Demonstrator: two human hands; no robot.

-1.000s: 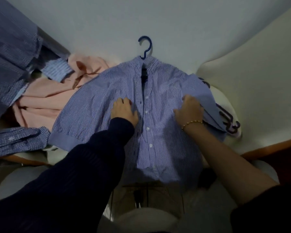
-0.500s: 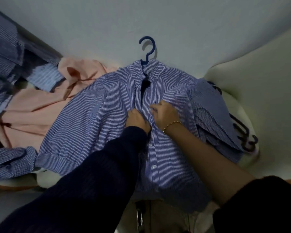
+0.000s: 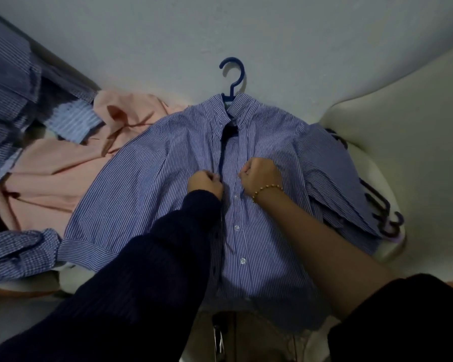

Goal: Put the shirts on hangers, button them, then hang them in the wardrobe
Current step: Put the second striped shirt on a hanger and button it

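A blue-and-white striped shirt (image 3: 147, 194) lies flat on the white bed, front up, on a blue hanger (image 3: 233, 79) whose hook sticks out past the collar. The front is open below the collar down to my hands; white buttons run down the placket below them. My left hand (image 3: 204, 182) pinches the left edge of the placket at chest height. My right hand (image 3: 260, 175), with a gold bead bracelet on the wrist, pinches the right edge just across the gap.
A pink shirt (image 3: 50, 176) lies crumpled to the left. Other blue striped and checked shirts (image 3: 13, 87) are piled at the far left, with a checked sleeve (image 3: 19, 254) near the edge. Several dark hangers (image 3: 385, 215) lie at the right under the striped sleeve, beside a cream pillow (image 3: 408, 126).
Both hands came in from the shirt's sides to the middle of the front and closed on the two placket edges. The view shifted closer over the shirt.
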